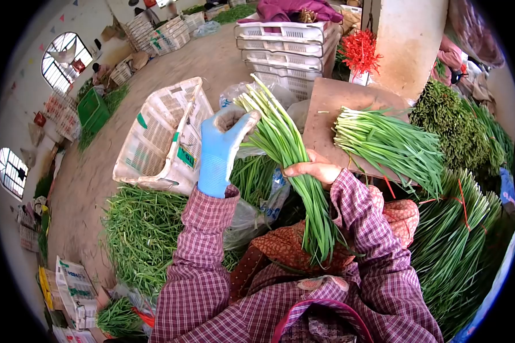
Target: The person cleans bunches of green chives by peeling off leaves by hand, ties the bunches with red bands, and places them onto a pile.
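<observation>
A bunch of garlic chives slants across my lap, its pale stem ends up and its green leaves hanging down. My right hand, bare, is wrapped round the middle of it with the thumb on top. At the left edge of the pale stems is my left hand, in a blue glove with a light palm. Its fingers are curled and the tips meet at the bunch; what they pinch is hidden. On a brown board to the right lies another bundle of garlic chives.
A white plastic crate stands tilted at the left, beside a heap of loose greens. Tied chives lie at the right. Stacked crates and a pillar stand beyond the board, with red ties hanging there.
</observation>
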Demonstrator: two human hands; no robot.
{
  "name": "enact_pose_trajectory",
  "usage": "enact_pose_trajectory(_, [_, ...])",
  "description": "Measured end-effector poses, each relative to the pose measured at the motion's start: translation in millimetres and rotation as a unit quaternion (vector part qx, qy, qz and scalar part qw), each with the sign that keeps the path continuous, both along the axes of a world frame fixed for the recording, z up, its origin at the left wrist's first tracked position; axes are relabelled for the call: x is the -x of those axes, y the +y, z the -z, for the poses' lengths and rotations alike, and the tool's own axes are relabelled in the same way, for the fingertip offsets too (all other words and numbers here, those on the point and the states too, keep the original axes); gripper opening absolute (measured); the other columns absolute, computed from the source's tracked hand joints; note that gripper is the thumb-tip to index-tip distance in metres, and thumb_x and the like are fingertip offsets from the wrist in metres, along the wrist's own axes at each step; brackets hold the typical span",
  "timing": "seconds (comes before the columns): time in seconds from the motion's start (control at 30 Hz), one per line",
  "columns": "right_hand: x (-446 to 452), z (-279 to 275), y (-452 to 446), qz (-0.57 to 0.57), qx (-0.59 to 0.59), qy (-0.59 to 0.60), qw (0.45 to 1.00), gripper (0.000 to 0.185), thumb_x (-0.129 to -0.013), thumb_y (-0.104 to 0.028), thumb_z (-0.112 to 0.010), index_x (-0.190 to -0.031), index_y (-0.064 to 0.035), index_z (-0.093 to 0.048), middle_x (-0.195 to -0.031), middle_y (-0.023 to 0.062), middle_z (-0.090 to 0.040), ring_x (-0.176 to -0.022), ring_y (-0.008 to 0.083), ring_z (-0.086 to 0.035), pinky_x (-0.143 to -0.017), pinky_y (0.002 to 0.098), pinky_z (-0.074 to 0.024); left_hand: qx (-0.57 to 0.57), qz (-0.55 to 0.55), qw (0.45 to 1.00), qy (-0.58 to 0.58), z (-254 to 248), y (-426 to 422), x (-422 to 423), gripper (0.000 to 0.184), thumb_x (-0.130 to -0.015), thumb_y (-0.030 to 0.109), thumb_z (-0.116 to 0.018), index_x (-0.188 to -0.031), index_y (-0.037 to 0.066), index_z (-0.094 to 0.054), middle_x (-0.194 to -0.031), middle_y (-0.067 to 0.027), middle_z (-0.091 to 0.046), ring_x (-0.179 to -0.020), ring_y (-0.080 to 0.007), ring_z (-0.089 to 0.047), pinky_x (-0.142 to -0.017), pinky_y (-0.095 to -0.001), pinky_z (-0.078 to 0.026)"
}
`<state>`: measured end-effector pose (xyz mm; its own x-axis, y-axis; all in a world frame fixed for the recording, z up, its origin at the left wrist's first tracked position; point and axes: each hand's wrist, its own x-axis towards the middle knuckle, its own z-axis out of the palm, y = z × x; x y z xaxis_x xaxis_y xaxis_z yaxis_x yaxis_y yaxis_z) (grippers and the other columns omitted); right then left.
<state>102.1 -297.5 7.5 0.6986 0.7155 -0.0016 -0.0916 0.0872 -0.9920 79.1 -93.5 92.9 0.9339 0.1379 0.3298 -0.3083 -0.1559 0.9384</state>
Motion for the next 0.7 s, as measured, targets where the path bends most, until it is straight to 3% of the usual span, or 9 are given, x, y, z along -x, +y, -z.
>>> enact_pose_trajectory(0.13, [2,1,-9,0.005,-0.005,0.012,1.000,0.043,-0.078,-0.017,-0.069,-0.116,-0.0011,-0.057,-0.101,0.0023,-0.062,-0.096,0.0105,-0.053,-0.087,0.0269,-0.0404,0.086,0.031,0.996,0.009,-2,6,0,0.026,-0.081,0.024,-0.071,-0.090,0.001,-0.063,-0.068,-0.0029,-0.058,-0.057,-0.0104,-0.054,-0.057,-0.0213,-0.047])
enact_pose_trajectory(0.27, [10,3,-25,0.009,-0.081,0.096,0.992,0.043,-0.078,-0.017,-0.069,-0.115,-0.0021,-0.056,-0.096,0.0028,-0.061,-0.089,0.0107,-0.054,-0.083,0.0272,-0.0421,0.196,0.018,0.970,-0.140,-14,49,-2,0.025,-0.085,0.026,-0.065,-0.094,0.003,-0.061,-0.073,-0.0047,-0.061,-0.057,-0.0136,-0.058,-0.058,-0.0260,-0.052])
enact_pose_trajectory(0.33, [12,6,-37,0.015,-0.089,0.117,0.989,0.043,-0.078,-0.016,-0.069,-0.116,-0.0037,-0.054,-0.093,0.0023,-0.061,-0.080,0.0103,-0.055,-0.073,0.0256,-0.0453,0.275,-0.008,0.938,-0.212,-26,67,7,0.010,-0.085,0.019,-0.066,-0.088,0.010,-0.062,-0.072,-0.0052,-0.061,-0.065,-0.0163,-0.059,-0.066,-0.0296,-0.051])
enact_pose_trajectory(0.4, [16,6,-47,0.035,-0.091,0.142,0.985,0.043,-0.078,-0.016,-0.068,-0.117,-0.0049,-0.053,-0.091,0.0021,-0.060,-0.072,0.0099,-0.055,-0.062,0.0236,-0.0460,0.392,0.111,0.903,-0.140,-32,128,11,0.009,-0.087,0.020,-0.064,-0.087,0.011,-0.062,-0.077,-0.0043,-0.064,-0.069,-0.0142,-0.061,-0.068,-0.0279,-0.050])
enact_pose_trajectory(0.47, [14,13,-57,0.014,-0.145,0.158,0.977,0.045,-0.079,-0.014,-0.066,-0.120,-0.0069,-0.052,-0.086,0.0026,-0.058,-0.067,0.0124,-0.055,-0.058,0.0253,-0.0460,0.393,0.237,0.878,-0.139,-24,199,11,0.008,-0.088,0.019,-0.063,-0.089,0.011,-0.062,-0.086,-0.0025,-0.065,-0.077,-0.0123,-0.061,-0.072,-0.0274,-0.049])
enact_pose_trajectory(0.53, [14,17,-66,0.021,-0.171,0.193,0.966,0.046,-0.079,-0.013,-0.065,-0.123,-0.0078,-0.050,-0.085,0.0034,-0.057,-0.065,0.0138,-0.055,-0.058,0.0279,-0.0463,0.475,0.059,0.863,-0.159,-11,232,26,0.017,-0.091,0.024,-0.059,-0.098,0.010,-0.064,-0.089,-0.0036,-0.064,-0.071,-0.0100,-0.058,-0.046,-0.0218,-0.046])
enact_pose_trajectory(0.6, [15,14,-71,0.032,-0.172,0.185,0.967,0.046,-0.080,-0.013,-0.065,-0.123,-0.0078,-0.050,-0.084,0.0038,-0.057,-0.064,0.0143,-0.055,-0.058,0.0286,-0.0463,0.445,0.027,0.888,-0.117,20,271,29,0.016,-0.091,0.023,-0.058,-0.096,0.010,-0.064,-0.088,-0.0031,-0.064,-0.070,-0.0100,-0.058,-0.049,-0.0251,-0.046])
enact_pose_trajectory(0.67, [15,16,-72,0.086,-0.133,0.162,0.974,0.047,-0.080,-0.014,-0.065,-0.124,-0.0075,-0.049,-0.082,0.0037,-0.055,-0.063,0.0152,-0.054,-0.058,0.0294,-0.0459,0.169,-0.077,0.982,-0.046,53,269,39,0.020,-0.089,0.028,-0.059,-0.096,0.010,-0.064,-0.085,-0.0031,-0.063,-0.072,-0.0118,-0.058,-0.059,-0.0297,-0.048])
enact_pose_trajectory(0.7, [14,17,-72,0.060,-0.160,0.179,0.969,0.048,-0.079,-0.014,-0.066,-0.124,-0.0074,-0.048,-0.082,0.0037,-0.055,-0.063,0.0155,-0.054,-0.057,0.0295,-0.0456,-0.025,-0.102,0.987,0.123,54,263,47,0.029,-0.087,0.034,-0.061,-0.100,0.008,-0.063,-0.091,-0.0051,-0.064,-0.079,-0.0138,-0.059,-0.067,-0.0315,-0.049])
